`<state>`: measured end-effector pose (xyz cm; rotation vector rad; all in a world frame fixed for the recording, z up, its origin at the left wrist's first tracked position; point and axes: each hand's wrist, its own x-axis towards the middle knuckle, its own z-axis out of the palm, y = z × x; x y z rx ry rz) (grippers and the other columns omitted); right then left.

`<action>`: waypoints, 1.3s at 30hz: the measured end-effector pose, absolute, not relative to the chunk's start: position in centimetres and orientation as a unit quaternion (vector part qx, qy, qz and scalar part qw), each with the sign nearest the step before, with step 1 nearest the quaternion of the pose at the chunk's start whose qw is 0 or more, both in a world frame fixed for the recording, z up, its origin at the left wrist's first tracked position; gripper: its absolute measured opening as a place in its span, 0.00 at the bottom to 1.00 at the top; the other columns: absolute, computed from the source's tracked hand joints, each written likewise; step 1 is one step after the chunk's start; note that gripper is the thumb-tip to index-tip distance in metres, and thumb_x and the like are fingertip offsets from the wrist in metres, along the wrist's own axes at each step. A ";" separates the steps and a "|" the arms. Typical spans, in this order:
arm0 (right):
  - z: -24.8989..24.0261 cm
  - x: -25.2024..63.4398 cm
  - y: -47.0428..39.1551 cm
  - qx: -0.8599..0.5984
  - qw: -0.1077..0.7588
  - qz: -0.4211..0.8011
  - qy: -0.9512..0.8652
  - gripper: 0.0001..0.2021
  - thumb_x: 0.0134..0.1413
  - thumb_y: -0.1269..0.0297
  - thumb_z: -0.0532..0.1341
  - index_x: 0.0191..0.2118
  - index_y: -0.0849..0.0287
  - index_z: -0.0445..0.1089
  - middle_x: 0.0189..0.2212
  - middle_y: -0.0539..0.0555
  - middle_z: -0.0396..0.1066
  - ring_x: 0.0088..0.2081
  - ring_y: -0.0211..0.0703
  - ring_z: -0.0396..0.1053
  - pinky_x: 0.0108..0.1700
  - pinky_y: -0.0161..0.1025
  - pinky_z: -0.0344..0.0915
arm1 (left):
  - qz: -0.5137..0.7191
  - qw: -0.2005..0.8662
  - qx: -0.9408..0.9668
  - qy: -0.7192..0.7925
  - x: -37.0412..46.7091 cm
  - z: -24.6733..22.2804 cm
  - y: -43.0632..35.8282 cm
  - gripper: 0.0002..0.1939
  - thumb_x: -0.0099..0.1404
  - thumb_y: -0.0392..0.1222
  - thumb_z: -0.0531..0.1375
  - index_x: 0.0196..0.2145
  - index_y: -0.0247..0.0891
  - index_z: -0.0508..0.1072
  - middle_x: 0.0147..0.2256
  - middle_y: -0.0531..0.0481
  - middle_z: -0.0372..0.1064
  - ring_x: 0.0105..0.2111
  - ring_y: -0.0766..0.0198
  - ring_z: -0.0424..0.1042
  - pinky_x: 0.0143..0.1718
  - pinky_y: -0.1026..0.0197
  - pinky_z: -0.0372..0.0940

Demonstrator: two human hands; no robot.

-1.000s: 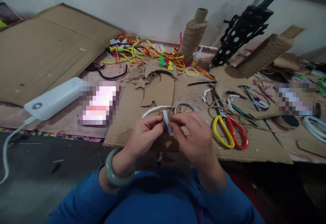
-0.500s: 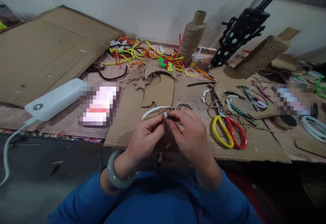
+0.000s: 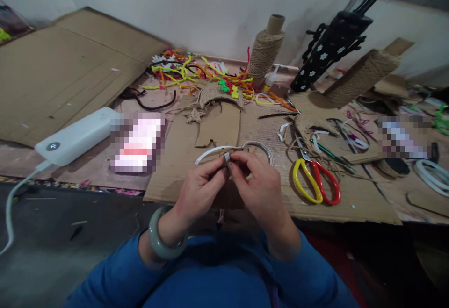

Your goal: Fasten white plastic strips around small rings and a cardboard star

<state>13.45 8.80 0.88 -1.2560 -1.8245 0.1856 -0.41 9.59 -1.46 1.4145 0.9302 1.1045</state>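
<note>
Both hands meet over the cardboard sheet near the table's front edge. My left hand [image 3: 201, 184] pinches a small brown piece with a short whitish strip [image 3: 227, 157] on it. My right hand [image 3: 259, 182] has its thumb and fingers closed on the same piece from the other side; its exact shape is hidden by the fingertips. Just behind the hands lies a curled white strip [image 3: 213, 149], looped at its right end. Beyond that are a cut cardboard piece [image 3: 220, 128], a twine-wrapped crescent [image 3: 213, 94] with small coloured flowers, and a twine star [image 3: 193, 115].
Scissors [image 3: 308, 182] with yellow and red handles lie to the right, near another twine crescent [image 3: 310, 123]. Twine spools [image 3: 265, 53] and a black flowered holder [image 3: 322, 55] stand behind. Coloured pipe cleaners [image 3: 185, 72] are heaped at the back. A white power bank [image 3: 77, 135] lies left.
My right hand has shifted slightly left and its fingertips sit closer over the small piece. The left hand stays nearly in place. Things on the table have not moved.
</note>
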 end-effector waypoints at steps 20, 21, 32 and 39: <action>1.0 13.8 8.9 -0.512 0.444 0.132 -0.723 0.05 0.57 0.71 0.59 0.37 0.56 0.72 0.33 0.52 0.77 0.34 0.41 0.74 0.39 0.38 0.70 | 0.446 0.512 0.614 0.403 -0.4 -1.1 9.5 0.16 0.65 0.38 0.55 0.48 0.40 0.76 0.39 0.50 0.77 0.39 0.61 0.73 0.43 0.63 0.65; 1.0 13.8 8.9 -0.514 0.443 0.134 -0.722 0.05 0.57 0.70 0.59 0.37 0.57 0.72 0.33 0.52 0.77 0.34 0.41 0.74 0.38 0.38 0.70 | 0.445 0.513 0.614 0.403 -0.4 -1.1 9.5 0.16 0.65 0.38 0.55 0.49 0.40 0.76 0.39 0.50 0.77 0.39 0.61 0.73 0.43 0.63 0.65; 1.1 13.7 9.0 -0.514 0.430 0.115 -0.733 0.06 0.58 0.72 0.58 0.36 0.58 0.72 0.31 0.51 0.77 0.34 0.39 0.74 0.38 0.36 0.69 | 0.443 0.521 0.608 0.403 -0.5 -1.2 9.6 0.16 0.66 0.39 0.56 0.50 0.40 0.75 0.38 0.50 0.77 0.37 0.63 0.72 0.41 0.64 0.65; 1.0 13.8 9.1 -0.512 0.435 0.115 -0.731 0.08 0.58 0.73 0.57 0.36 0.57 0.72 0.31 0.51 0.77 0.34 0.40 0.74 0.38 0.37 0.69 | 0.447 0.521 0.606 0.402 -0.4 -1.1 9.5 0.15 0.65 0.40 0.56 0.48 0.40 0.76 0.38 0.50 0.77 0.39 0.62 0.72 0.43 0.63 0.65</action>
